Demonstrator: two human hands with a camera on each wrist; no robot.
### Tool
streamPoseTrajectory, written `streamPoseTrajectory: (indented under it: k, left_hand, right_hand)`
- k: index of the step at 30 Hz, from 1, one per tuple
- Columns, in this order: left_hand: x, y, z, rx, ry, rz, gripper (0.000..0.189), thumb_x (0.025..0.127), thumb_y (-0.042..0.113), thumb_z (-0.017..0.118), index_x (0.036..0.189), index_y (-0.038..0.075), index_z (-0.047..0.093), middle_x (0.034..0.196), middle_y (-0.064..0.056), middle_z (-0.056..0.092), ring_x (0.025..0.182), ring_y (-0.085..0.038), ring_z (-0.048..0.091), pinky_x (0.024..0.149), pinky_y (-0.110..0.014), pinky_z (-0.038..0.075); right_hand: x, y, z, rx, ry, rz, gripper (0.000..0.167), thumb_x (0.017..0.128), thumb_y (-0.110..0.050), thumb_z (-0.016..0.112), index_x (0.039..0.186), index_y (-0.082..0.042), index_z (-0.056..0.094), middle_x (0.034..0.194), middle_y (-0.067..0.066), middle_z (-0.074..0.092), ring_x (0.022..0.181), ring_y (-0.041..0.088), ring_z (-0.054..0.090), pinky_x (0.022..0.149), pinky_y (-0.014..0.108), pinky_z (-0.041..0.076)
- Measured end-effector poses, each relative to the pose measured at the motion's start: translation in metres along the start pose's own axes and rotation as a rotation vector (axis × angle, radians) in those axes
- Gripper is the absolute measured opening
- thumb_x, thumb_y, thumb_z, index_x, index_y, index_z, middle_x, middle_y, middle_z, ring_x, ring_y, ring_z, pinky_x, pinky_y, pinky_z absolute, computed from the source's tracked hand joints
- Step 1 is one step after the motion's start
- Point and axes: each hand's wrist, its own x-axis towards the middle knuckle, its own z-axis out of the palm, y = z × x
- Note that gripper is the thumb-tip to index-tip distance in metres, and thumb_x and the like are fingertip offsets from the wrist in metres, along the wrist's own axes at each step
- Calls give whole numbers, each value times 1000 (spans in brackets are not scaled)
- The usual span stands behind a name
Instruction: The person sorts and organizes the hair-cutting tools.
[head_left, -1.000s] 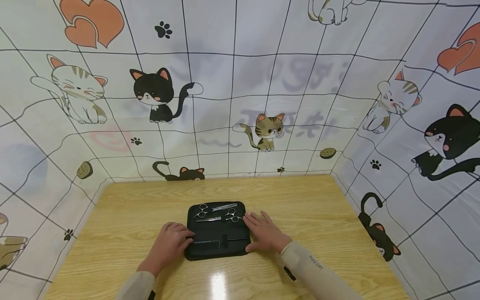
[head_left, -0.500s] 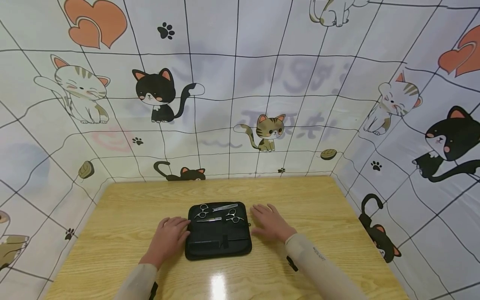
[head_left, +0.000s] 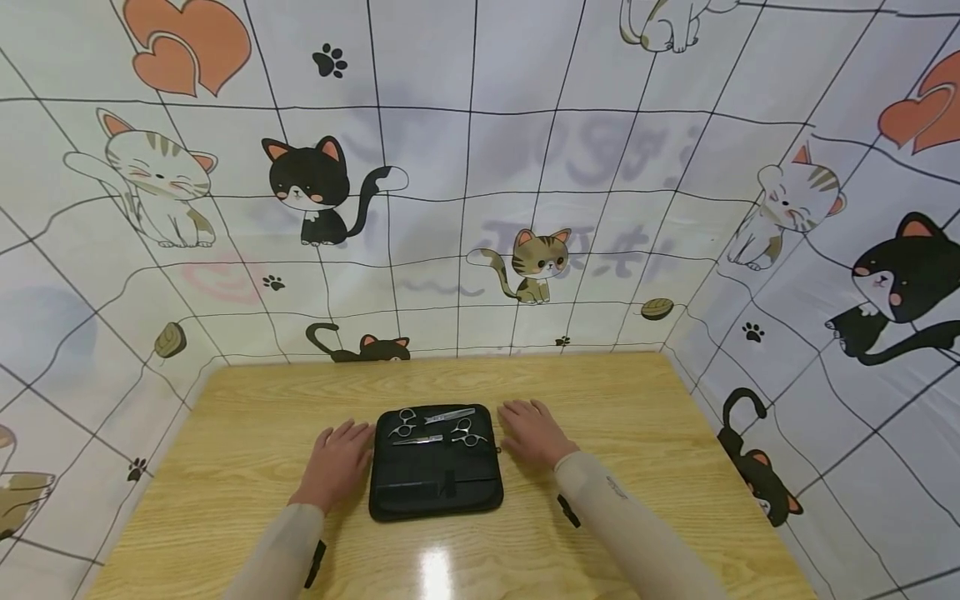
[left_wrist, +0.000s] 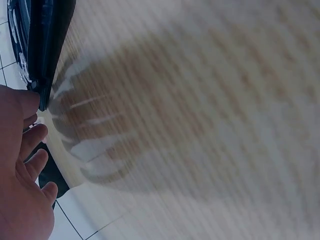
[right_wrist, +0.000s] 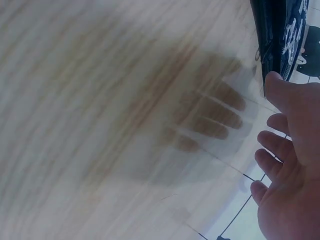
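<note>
A flat black zippered case [head_left: 435, 473] lies open on the wooden table, with a slim pocket and strap across its lower half. Two pairs of silver scissors [head_left: 417, 439] lie in its upper half, blades pointing opposite ways. My left hand [head_left: 337, 465] is beside the case's left edge, fingers extended and holding nothing. At the opposite edge, my right hand [head_left: 536, 435] has its fingers loosely straight, also without anything in it. Both wrist views show the thumb right by the case's side, near the left hand [left_wrist: 22, 160] and the right hand [right_wrist: 295, 160].
The wooden table [head_left: 615, 408] extends around the case on all sides. White cloth walls [head_left: 450, 150] printed with cats and grid lines rise behind the table and along both sides. A bright light reflection shows on the wood in front of the case.
My right hand has drawn off the case's right edge and sits just outside it. My left hand has moved off the left edge and slightly farther up the table. The case stays put.
</note>
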Motion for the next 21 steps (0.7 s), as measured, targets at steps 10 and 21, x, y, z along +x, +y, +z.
streamPoseTrajectory:
  k: [10, 21]
  left_hand:
    - [10, -1, -6, 13, -25, -3, 42, 92, 22, 66, 131, 7, 61, 135, -13, 60, 133, -36, 48, 109, -61, 35]
    - [17, -2, -3, -27, -123, -8, 44, 92, 21, 65, 134, 8, 58, 139, -13, 57, 137, -37, 44, 110, -62, 33]
  right_hand:
    - [16, -3, 1, -29, -17, -29, 59, 93, -36, 66, 144, -11, 47, 148, 9, 48, 140, 28, 41, 118, 51, 27]
    - [28, -4, 4, -72, -78, -5, 64, 89, -44, 68, 142, -13, 50, 150, 4, 46, 143, 27, 38, 118, 52, 27]
